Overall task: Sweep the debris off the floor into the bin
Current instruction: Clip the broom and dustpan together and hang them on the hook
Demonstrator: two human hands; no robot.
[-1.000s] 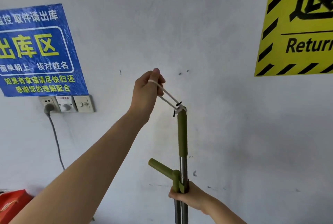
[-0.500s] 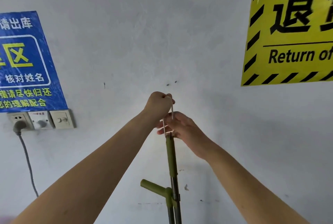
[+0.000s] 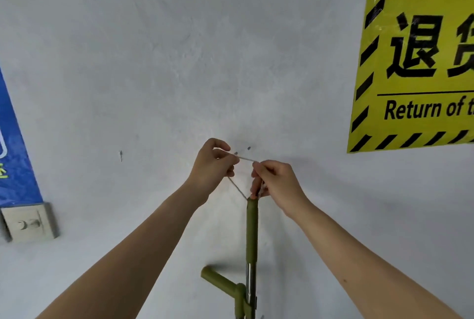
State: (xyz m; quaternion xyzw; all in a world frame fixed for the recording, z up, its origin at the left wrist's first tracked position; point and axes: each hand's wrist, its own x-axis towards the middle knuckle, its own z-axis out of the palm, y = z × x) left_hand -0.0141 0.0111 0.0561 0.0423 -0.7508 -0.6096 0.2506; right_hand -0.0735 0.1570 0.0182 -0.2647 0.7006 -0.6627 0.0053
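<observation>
A broom handle with a green grip and a metal shaft below stands upright against the grey wall. A green dustpan handle is clipped to it low down. A thin white string loop is tied to the top of the broom handle. My left hand pinches the loop up and to the left. My right hand pinches the loop's other side just above the handle's tip. The string runs taut between both hands, close to two small dark marks on the wall. Broom head, floor and bin are out of view.
A yellow and black "Return of" sign hangs on the wall at the upper right. A blue sign and a wall switch plate are at the left edge. A small dark nail or mark is on the wall left of the hands.
Both hands have risen and spread the string loop apart toward the wall marks. One second ago my right hand gripped the shaft low down; it now pinches the string at the top.
</observation>
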